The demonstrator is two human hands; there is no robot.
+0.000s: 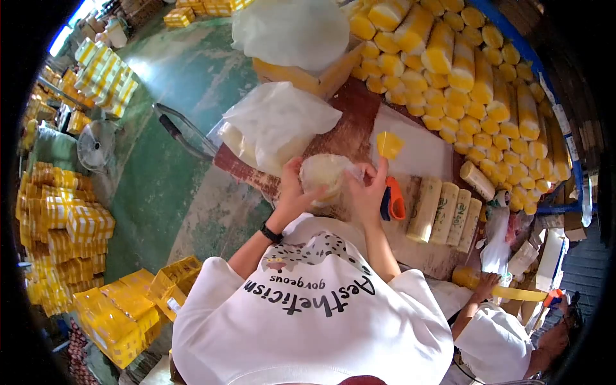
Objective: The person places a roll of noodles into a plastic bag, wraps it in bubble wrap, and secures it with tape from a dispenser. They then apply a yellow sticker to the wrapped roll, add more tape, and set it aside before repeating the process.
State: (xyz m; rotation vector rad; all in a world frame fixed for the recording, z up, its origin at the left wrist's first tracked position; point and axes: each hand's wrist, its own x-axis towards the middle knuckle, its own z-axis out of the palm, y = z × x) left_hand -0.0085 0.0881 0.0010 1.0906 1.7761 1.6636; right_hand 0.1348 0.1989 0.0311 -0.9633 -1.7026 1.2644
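Observation:
A round bundle in clear, whitish plastic (326,174) stands on end between my hands, close to my chest. My left hand (296,192), with a black band at the wrist, curves round its left side, thumb stretched across the near side. On the right, my right hand (368,187) has its thumb and bent fingers at the plastic's edge. Its index finger points up, and a short piece of yellow tape (389,145) hangs at that fingertip. Beside this hand lies an orange and dark blue tape dispenser (394,199). What the bundle contains is hard to make out.
Wrapped long packs (443,212) lie in a row at right. Behind them rises a big stack of yellow-ended rolls (462,83). White plastic bags (279,119) stand beyond my hands. A metal handle (186,131) juts out at left. A co-worker (494,340) is at lower right.

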